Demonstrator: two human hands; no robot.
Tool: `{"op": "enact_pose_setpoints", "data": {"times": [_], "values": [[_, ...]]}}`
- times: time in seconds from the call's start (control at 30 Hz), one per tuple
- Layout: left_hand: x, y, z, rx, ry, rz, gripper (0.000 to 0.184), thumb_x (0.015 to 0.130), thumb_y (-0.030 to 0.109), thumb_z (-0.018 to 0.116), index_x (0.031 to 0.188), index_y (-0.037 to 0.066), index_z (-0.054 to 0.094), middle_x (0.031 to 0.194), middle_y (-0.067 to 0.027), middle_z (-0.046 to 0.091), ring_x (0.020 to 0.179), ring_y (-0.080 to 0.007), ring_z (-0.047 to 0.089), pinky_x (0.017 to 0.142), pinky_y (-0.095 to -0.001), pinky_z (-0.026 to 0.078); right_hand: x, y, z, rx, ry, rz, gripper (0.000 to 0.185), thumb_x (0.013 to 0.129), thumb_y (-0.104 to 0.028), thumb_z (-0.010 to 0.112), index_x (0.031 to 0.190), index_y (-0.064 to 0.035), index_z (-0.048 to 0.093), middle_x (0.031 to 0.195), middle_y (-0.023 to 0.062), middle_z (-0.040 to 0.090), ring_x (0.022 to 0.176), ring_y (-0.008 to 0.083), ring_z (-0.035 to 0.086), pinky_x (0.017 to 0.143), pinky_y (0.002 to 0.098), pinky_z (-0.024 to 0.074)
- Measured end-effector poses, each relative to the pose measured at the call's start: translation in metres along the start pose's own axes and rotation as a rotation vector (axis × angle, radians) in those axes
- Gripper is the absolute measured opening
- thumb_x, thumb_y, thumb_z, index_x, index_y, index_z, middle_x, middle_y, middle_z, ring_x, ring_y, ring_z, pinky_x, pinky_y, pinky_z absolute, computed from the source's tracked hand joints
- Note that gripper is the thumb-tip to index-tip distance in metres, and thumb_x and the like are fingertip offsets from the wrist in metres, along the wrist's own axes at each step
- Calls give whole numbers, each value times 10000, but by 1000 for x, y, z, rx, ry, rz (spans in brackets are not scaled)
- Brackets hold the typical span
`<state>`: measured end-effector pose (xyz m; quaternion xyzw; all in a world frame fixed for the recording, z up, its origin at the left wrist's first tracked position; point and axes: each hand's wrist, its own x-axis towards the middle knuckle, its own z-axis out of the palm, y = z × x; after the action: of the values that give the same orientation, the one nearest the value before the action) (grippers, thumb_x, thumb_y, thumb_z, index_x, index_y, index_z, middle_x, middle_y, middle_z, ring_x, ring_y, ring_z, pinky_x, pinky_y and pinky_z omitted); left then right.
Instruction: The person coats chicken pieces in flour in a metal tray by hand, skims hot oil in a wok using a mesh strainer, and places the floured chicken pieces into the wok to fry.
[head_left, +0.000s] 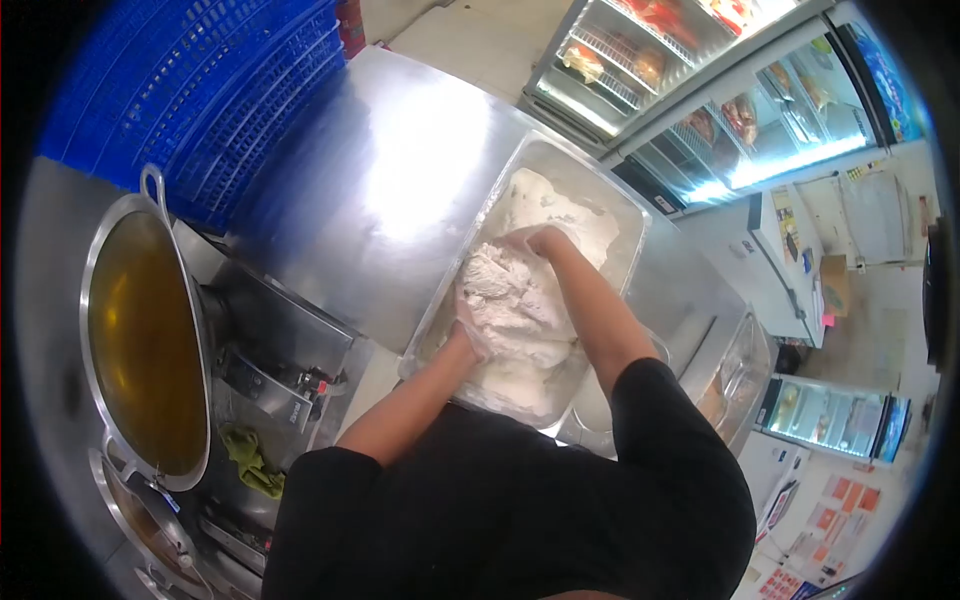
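Note:
A rectangular metal tray (pixel 638 215) holds a bed of white flour (pixel 540 205) and a heap of flour-covered pieces (pixel 500 280). My left hand (pixel 467 325) is in the tray on the near left side of the heap, its fingers mostly buried in flour. On the heap's far right side, my right hand (pixel 530 240) reaches into the flour, bent at the wrist. Both hands are coated white and touch the heap from opposite sides. Flour hides the fingertips, so what they grip is not clear.
At the left stands a large wok of yellowish oil (pixel 145 340) on a stove, with a green cloth (pixel 250 460) beside it. Blue plastic baskets (pixel 250 110) sit on the steel table (pixel 330 200). Glass-door fridges (pixel 740 120) stand at the back right.

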<state>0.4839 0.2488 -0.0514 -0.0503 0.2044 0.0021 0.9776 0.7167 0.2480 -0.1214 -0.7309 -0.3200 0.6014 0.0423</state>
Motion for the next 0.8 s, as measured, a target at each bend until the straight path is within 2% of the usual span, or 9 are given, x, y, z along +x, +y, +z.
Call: {"op": "enact_pose_setpoints", "data": {"times": [0.1, 0.13, 0.2, 0.3, 0.4, 0.53, 0.63, 0.7, 0.8], "values": [[16, -1, -29, 83, 63, 64, 825, 927, 728, 133, 1509, 176, 328, 1458, -117, 461, 1303, -359, 470, 1042, -600, 397, -5, 70, 8, 107, -50, -525, 625, 941, -448, 572, 1371, -1, 491, 1380, 217, 519, 1192, 338, 532, 1066, 430, 391], [29, -3, -56, 121, 65, 100, 824, 927, 730, 136, 1515, 182, 319, 1468, -109, 454, 1307, -354, 466, 1047, -599, 387, -37, 61, 19, -15, 112, -456, 627, 935, -437, 585, 1371, 3, 489, 1370, 209, 532, 1206, 324, 531, 1066, 420, 392], [35, -6, -73, 403, 456, 51, 774, 934, 689, 244, 1496, 168, 354, 1469, -108, 458, 1317, -321, 454, 1111, -547, 302, -135, 16, 51, -267, 417, -296, 631, 924, -415, 611, 1372, 11, 484, 1348, 194, 558, 1232, 296, 530, 1067, 399, 395], [43, 1, -71, 630, 634, 17, 808, 927, 627, 404, 1522, 94, 286, 1549, -124, 360, 1394, -335, 369, 1150, -491, 229, -165, 49, 75, -509, 703, -596, 645, 910, -383, 641, 1391, 8, 463, 1363, 187, 552, 1283, 290, 504, 1088, 397, 381], [45, 19, -117, 1564, 679, 37, 826, 908, 562, 503, 1512, 46, 277, 1543, -165, 355, 1389, -315, 380, 1147, -403, 264, -204, 49, 53, 391, 248, -602, 651, 888, -343, 681, 1414, -29, 458, 1366, 186, 554, 1295, 315, 499, 1107, 421, 359], [23, 7, -100, 1411, 901, 211, 837, 852, 448, 635, 1507, 58, 291, 1480, -157, 428, 1285, -342, 469, 1051, -406, 382, -106, 129, -8, -50, 690, -30, 735, 927, -587, 503, 1357, 9, 511, 1342, 226, 562, 1267, 353, 519, 1102, 435, 355], [17, 2, -91, 1229, 840, 119, 894, 802, 430, 717, 1504, 67, 301, 1462, -150, 444, 1260, -344, 484, 1034, -429, 398, -85, 105, -11, -271, 494, 246, 698, 937, -659, 390, 1386, -148, 546, 1420, 161, 519, 1283, 303, 501, 1103, 392, 334], [23, -5, -91, 1068, 915, 27, 919, 776, 425, 757, 1506, 86, 315, 1467, -142, 440, 1242, -352, 493, 1024, -464, 401, -81, 92, -4, -188, 389, 240, 732, 925, -677, 392, 1418, -150, 508, 1456, 154, 481, 1318, 290, 467, 1109, 396, 324], [21, 8, -87, 831, 609, -199, 855, 786, 485, 740, 1478, 116, 400, 1460, -132, 448, 1213, -343, 506, 999, -517, 401, -67, 101, 18, 120, 302, 164, 659, 958, -595, 409, 1446, -157, 472, 1494, 140, 438, 1352, 271, 429, 1118, 403, 319]]}}
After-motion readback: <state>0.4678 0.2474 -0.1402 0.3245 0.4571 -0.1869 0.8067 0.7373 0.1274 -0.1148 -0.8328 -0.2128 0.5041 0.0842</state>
